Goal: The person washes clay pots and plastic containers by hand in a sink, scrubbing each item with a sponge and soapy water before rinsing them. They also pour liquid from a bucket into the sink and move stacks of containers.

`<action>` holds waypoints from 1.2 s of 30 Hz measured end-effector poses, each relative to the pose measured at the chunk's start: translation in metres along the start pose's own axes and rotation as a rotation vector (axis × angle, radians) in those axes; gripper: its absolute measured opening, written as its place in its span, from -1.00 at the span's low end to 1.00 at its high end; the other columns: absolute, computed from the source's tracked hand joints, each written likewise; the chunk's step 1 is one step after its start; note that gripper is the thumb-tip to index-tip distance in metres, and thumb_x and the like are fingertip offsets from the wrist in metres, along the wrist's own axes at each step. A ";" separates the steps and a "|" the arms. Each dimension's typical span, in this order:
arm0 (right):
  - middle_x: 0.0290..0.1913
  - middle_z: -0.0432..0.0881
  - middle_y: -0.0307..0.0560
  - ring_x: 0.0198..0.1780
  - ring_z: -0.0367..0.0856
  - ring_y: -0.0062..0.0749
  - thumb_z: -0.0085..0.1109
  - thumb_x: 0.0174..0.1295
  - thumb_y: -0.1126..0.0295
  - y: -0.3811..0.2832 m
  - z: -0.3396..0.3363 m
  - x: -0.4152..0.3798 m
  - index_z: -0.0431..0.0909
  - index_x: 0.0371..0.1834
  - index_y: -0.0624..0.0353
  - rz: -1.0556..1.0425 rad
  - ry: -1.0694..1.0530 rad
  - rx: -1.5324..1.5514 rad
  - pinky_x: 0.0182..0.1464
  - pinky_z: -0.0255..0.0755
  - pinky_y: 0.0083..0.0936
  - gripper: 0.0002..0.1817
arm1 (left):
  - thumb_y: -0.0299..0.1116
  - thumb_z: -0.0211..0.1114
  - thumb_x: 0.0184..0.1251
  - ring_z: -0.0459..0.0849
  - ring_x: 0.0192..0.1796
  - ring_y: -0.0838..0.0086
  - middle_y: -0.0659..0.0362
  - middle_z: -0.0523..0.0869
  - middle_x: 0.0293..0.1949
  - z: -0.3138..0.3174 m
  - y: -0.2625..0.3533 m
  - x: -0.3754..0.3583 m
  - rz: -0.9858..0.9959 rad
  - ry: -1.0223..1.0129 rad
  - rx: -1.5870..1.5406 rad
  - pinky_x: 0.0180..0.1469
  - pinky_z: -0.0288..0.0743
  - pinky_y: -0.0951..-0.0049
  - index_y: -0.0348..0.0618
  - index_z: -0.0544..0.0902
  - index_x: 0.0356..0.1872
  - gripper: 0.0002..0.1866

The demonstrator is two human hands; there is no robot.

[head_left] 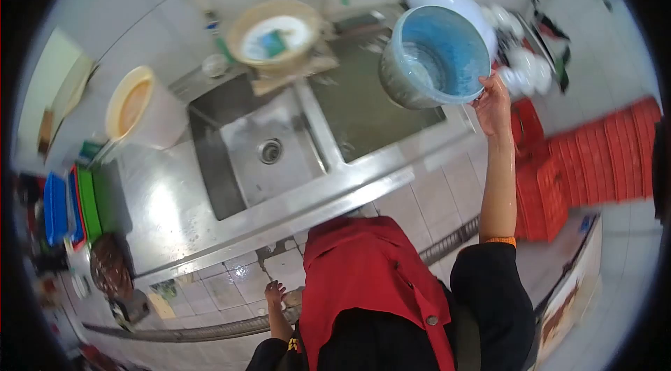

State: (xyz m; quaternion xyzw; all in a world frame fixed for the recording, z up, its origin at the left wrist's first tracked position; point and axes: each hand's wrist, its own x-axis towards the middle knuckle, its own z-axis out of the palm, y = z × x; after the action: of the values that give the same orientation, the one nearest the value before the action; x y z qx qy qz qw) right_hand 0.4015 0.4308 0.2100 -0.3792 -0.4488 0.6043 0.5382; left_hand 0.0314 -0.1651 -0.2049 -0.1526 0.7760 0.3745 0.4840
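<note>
My right hand (493,107) grips the rim of a light blue plastic bucket (447,49) and holds it tilted over the right end of the sink counter. Its mouth faces me, and I see a wet, cloudy inside. Under and left of it is a sink basin filled with murky water (363,116). My left hand (275,293) hangs low by the red apron (370,280), in front of the counter. Its fingers are loosely apart and hold nothing.
The left basin (269,175) shows its bare steel and drain. A beige tub (307,56) sits on cardboard behind the basins. A cream bucket (157,116) stands on the left counter. Coloured trays (85,203) are at far left, stacked red crates (601,154) at right.
</note>
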 end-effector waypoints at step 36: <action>0.03 0.56 0.19 0.11 0.50 0.09 0.16 0.08 0.23 0.606 -0.342 -0.159 0.12 0.32 0.19 1.140 0.183 -0.742 0.15 0.38 -0.20 -0.27 | -0.29 0.07 0.34 0.65 -0.22 0.31 0.06 0.65 -0.23 -0.015 -0.127 -0.378 -0.377 0.219 0.593 -0.30 0.54 0.36 -0.22 0.52 -0.09 -0.75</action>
State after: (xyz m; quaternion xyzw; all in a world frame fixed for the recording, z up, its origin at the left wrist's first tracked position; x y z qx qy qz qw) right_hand 0.5569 0.3087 -0.4757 -0.7649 -0.3091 0.5651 0.0066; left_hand 0.2811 -0.3086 0.0714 -0.1851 0.8562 0.0192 0.4820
